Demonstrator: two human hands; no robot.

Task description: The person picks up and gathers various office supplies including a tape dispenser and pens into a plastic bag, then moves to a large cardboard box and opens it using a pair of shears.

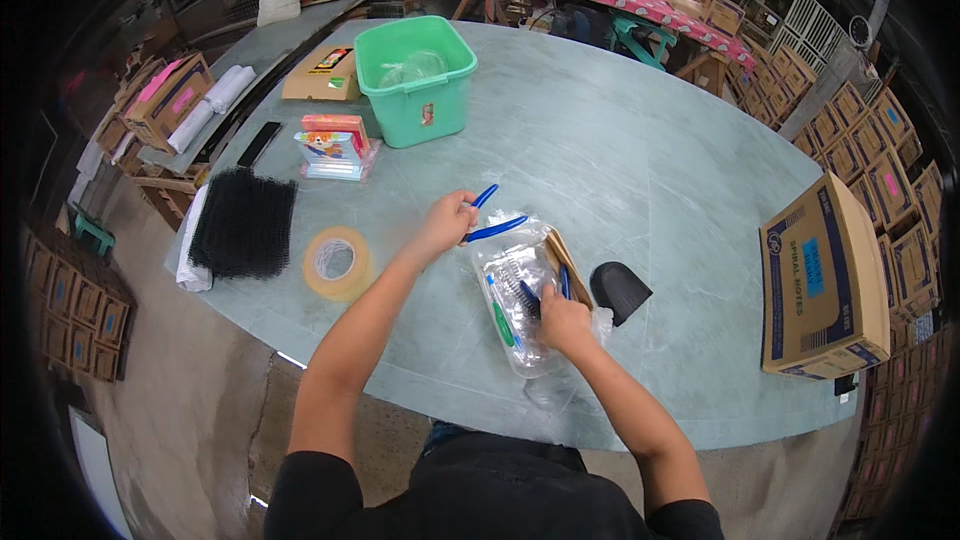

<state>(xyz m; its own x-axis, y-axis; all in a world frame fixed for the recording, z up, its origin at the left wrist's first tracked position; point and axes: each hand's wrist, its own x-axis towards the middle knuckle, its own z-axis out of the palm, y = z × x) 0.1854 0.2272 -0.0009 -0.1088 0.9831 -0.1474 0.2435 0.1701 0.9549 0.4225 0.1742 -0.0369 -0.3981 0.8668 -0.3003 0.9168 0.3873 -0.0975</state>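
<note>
Left hand (447,223) closed on blue-handled pliers (487,217); right hand (563,321) pressing clear plastic bag of pens (512,302) mid-table. Brown box, blue label (822,278), right. Green tub (414,79) far. Bag contents blurry.

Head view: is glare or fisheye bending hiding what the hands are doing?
Head view: even light, only soft sheen on the clear plastic bag; table edges bow and corners go black; left hand with blue-handled tool and right hand stay sharp at centre.
</note>
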